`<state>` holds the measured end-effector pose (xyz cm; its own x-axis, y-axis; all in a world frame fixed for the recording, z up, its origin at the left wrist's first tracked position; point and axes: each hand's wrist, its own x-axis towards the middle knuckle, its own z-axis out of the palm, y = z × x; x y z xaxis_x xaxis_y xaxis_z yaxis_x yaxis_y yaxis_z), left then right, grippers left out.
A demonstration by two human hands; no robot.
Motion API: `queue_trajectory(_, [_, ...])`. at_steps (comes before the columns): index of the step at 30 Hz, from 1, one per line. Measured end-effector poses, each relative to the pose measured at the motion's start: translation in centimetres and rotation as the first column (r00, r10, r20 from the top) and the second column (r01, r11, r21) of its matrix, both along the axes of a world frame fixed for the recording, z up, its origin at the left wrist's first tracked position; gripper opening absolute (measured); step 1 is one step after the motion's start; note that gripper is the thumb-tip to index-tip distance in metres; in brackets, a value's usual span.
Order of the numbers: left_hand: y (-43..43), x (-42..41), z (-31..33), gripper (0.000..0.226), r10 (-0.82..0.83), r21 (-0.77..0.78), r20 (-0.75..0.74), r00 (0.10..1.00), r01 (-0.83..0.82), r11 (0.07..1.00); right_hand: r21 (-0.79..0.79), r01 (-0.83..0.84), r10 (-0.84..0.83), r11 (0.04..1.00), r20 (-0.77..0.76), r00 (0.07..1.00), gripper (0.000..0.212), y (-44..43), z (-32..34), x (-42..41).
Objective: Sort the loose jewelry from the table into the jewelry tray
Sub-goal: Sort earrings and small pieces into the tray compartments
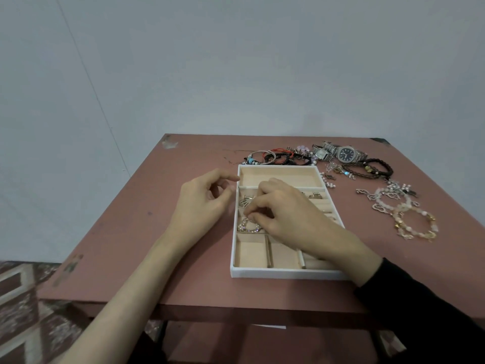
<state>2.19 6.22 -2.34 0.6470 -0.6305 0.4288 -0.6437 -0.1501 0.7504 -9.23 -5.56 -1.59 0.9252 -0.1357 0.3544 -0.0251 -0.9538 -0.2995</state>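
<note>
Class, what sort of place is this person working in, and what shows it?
Probably a plain room at home: a worn reddish table against a bare pale wall, patterned floor below, loose jewelry beside a jewelry tray.

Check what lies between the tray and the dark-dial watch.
In the head view, a small tangle of silver charms lies between the tray's far right corner and the watch.

One tray [278, 274], one table [157, 232]. Two watches beyond the tray's far corner: one square watch [320, 153], one dark-faced watch [346, 154].
</note>
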Motion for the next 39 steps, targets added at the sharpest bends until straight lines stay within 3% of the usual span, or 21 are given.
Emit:
queue_trajectory(11, [-2.4,-1.5,1.1,0.017,-0.131,0.017,0.013,0.991,0.131,0.991,0.08,0.094,-0.102,0.992,0.101,0.99,0.012,-2.9,1.0,-2.3])
queue_trajectory(22, [-12.2,-8.1,3.2,0.017,-0.495,0.305,0.246,0.833,0.418,0.856,0.265,0.505,-0.542,0.821,0.086,0.836,0.012,-12.7,1.5,-13.3])
queue_trajectory(28, [-16.1,-10.4,3.0,0.022,-0.539,0.387,0.307,0.784,0.415,0.823,0.217,0.597,-0.604,0.772,-0.042,0.796,0.008,-15.5,1.0,-16.2])
queue_trajectory(34, [-18.6,-10.6,1.9,0.02,-0.549,0.468,0.368,0.751,0.361,0.807,0.271,0.582,-0.607,0.767,0.01,0.795,0.008,-15.6,0.3,-16.2])
queue_trajectory(39, [-20.3,-10.0,1.1,0.022,-0.617,0.591,0.394,0.681,0.326,0.738,0.289,0.552,-0.586,0.782,0.04,0.809,0.01,-15.5,-0.2,-15.8])
